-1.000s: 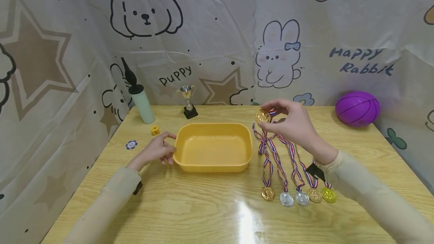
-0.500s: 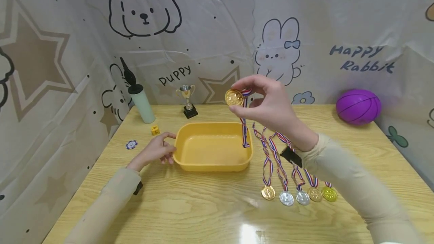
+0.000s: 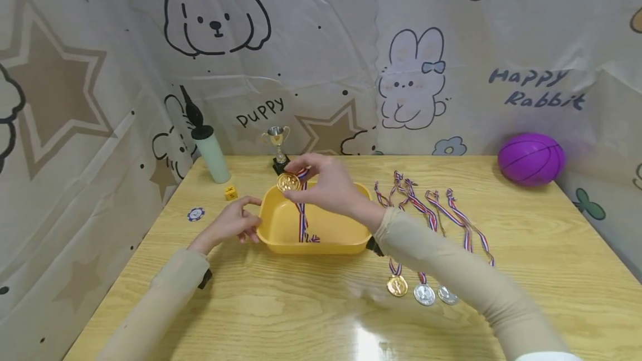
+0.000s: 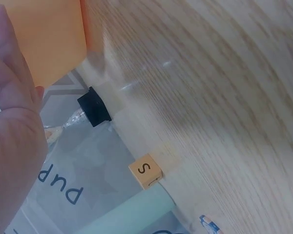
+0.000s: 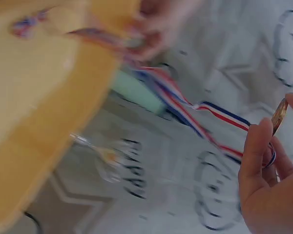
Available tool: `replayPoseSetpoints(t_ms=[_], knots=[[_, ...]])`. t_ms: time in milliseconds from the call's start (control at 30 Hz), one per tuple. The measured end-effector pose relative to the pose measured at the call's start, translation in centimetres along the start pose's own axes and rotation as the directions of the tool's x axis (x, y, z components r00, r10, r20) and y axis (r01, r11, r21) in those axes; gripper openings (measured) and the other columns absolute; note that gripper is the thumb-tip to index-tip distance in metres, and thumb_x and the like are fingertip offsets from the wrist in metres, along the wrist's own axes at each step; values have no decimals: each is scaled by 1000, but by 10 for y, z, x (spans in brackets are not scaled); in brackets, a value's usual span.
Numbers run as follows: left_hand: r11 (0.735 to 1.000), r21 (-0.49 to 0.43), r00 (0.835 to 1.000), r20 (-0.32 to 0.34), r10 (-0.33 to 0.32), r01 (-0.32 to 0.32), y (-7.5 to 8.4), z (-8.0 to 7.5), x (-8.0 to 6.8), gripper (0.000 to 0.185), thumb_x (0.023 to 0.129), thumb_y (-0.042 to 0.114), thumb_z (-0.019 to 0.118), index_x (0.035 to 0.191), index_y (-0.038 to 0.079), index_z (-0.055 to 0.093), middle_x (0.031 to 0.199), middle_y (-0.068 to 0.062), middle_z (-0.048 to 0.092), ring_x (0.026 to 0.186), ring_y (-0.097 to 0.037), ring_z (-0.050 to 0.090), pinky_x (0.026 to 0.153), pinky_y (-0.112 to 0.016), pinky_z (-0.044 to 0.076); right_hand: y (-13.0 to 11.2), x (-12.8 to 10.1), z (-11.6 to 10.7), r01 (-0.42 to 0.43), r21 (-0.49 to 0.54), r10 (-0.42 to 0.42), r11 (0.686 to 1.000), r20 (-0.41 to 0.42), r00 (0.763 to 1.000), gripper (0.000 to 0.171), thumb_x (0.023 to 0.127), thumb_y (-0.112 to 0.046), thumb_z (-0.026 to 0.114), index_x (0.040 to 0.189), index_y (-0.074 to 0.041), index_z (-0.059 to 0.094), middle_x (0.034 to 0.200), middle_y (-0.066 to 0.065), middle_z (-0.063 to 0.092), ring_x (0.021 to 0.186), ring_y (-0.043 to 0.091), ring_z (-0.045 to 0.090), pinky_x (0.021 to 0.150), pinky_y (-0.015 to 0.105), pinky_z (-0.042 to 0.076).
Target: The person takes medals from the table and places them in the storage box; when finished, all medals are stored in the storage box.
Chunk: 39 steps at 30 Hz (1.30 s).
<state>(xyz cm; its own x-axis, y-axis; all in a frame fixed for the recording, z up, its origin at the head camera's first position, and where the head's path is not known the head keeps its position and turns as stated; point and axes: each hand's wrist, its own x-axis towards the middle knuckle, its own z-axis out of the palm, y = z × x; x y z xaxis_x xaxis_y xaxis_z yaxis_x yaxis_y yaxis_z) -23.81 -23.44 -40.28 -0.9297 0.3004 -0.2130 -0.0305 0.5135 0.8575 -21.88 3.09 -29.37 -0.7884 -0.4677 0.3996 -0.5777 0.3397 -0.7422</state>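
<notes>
A gold medal [image 3: 288,183] on a red, white and blue ribbon is pinched between the thumb and fingers of my right hand [image 3: 331,185]. It hangs over the left part of a yellow plastic basin [image 3: 346,248], its ribbon dangling down into the basin. The right wrist view shows the medal [image 5: 280,116] edge-on and the ribbon [image 5: 222,116] stretched towards the basin. At the basin's left end, my left hand [image 3: 230,222] touches the wall with relaxed fingers. To the right lie more medals, among them a gold one [image 3: 397,286] and a silver one [image 3: 424,294]; my right forearm hides others.
A small trophy cup [image 3: 277,141] stands behind the basin. Left of it are a green pump bottle [image 3: 213,155], a yellow letter cube [image 3: 230,193] and a blue-white chip [image 3: 195,214]. At the back right rests a purple ball [image 3: 531,159]. A printed cloth backs the table [image 3: 241,316].
My right hand has carried the gold medal left from the ribbons, rising and then lowering over the basin. The left hand has stayed at the basin's left end.
</notes>
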Motion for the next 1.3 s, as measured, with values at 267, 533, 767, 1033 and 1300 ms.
replayPoseSetpoints(t_ms=[267,533,767,1033,1300], knots=[[1000,20,1000,-9,-1,1,-1,-1,0,57,89,9,57,139,-4,34,68,-7,67,57,-21,67,42,-24,47,48,6,40,-126,-29,128,992,137,982,41,76,-18,79,113,-4,66,103,8,68,84,19,65,74,21,53],[1000,28,1000,-4,7,-7,0,-1,1,56,89,9,57,139,-4,35,68,-6,67,57,-22,68,42,-24,47,79,7,67,-160,-154,189,975,198,962,45,72,-21,81,110,-4,66,96,3,70,82,13,64,80,23,49],[999,30,1000,-11,22,-22,-2,-1,1,57,89,10,58,139,-4,35,70,-6,69,62,-31,69,42,-26,47,90,7,89,-199,-294,290,935,309,906,44,75,-25,79,113,-7,66,95,0,69,85,12,63,74,24,50],[999,28,1000,-6,27,-27,-3,-1,2,58,90,10,58,140,-4,34,69,-5,69,62,-30,69,41,-25,47,95,9,97,-196,-407,344,892,333,878,43,75,-29,81,112,-13,67,96,-6,71,90,10,65,77,26,51],[999,21,1000,2,26,-26,-5,-1,2,59,89,10,58,141,-4,34,70,-6,69,59,-25,69,42,-25,47,97,9,99,-149,-457,338,877,367,866,44,76,-30,80,116,-16,67,95,-9,72,94,10,65,77,27,52]])
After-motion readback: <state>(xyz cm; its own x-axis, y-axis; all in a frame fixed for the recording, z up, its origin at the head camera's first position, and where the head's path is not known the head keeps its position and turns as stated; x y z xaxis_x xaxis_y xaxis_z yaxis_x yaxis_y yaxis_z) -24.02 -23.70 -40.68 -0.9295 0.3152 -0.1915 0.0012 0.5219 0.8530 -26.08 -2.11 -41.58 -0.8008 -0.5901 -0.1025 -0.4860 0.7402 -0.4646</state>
